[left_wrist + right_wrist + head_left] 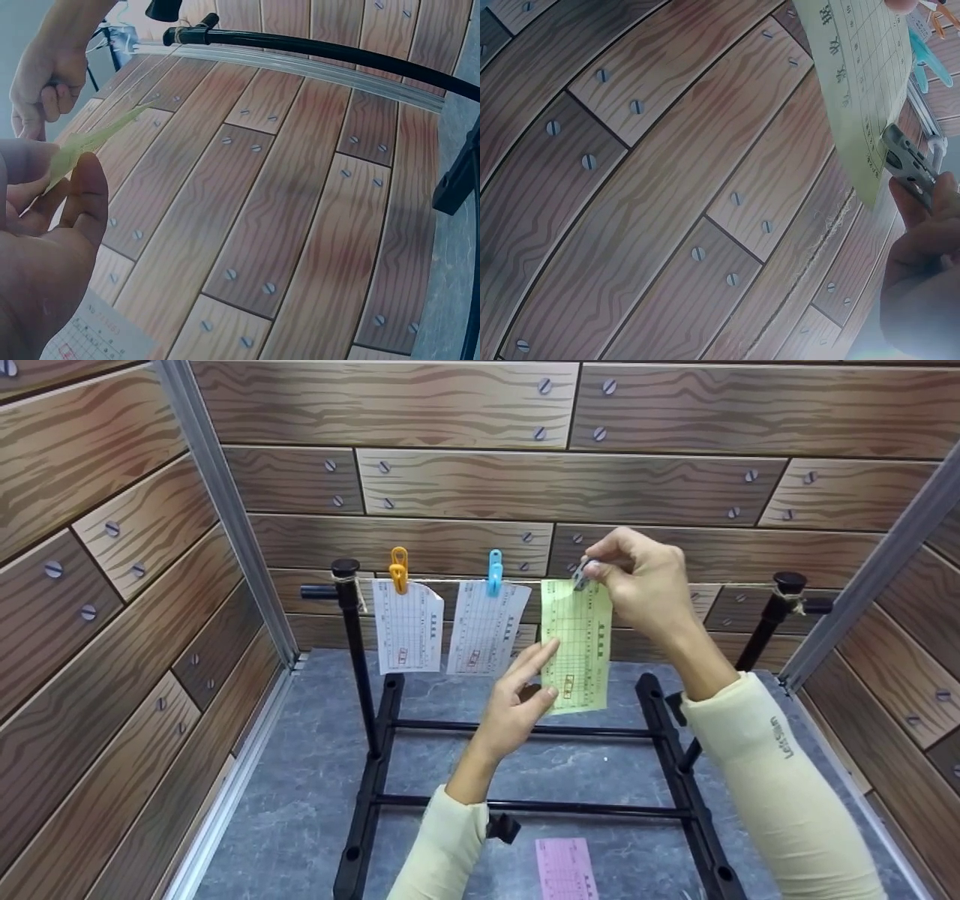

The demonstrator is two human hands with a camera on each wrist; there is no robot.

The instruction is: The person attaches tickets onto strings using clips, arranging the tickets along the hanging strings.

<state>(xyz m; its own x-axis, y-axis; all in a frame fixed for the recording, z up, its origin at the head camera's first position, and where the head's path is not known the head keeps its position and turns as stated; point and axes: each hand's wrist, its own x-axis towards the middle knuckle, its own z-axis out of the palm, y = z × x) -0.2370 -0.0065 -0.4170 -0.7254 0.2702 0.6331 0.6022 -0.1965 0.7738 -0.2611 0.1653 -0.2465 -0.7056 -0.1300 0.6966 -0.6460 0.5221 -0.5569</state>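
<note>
Two bare hands work at one pale green printed paper sheet (577,645), which hangs upright at a thin, light-coloured string (450,580). The right hand (649,585), above and to the right of the sheet, pinches one small grey metal clip (909,161) between thumb and fingers; the clip's mouth is on the sheet's upper edge, though whether it also bites the string cannot be told. The left hand (504,720) is lower, at the sheet's left edge, its fingers extended and its thumb apart, with the tips overlapping the paper. Two cream sleeves, a left sleeve (442,847) and a right sleeve (780,780), cover the forearms.

Left of the green sheet, two white printed paper sheets hang from the string: the outer one under one orange plastic clip (399,571), the nearer one under one blue plastic clip (495,574). That makes three clips in all.

Two black posts, a left post (358,667) and a right post (766,626), carry the string's tied ends. They rise from a black base with two side rails and two crossbars. One pink printed paper sheet (565,870) lies below the nearer crossbar, on a grey marbled floor (285,810). Wood-plank-patterned walls (420,405) stand around.
</note>
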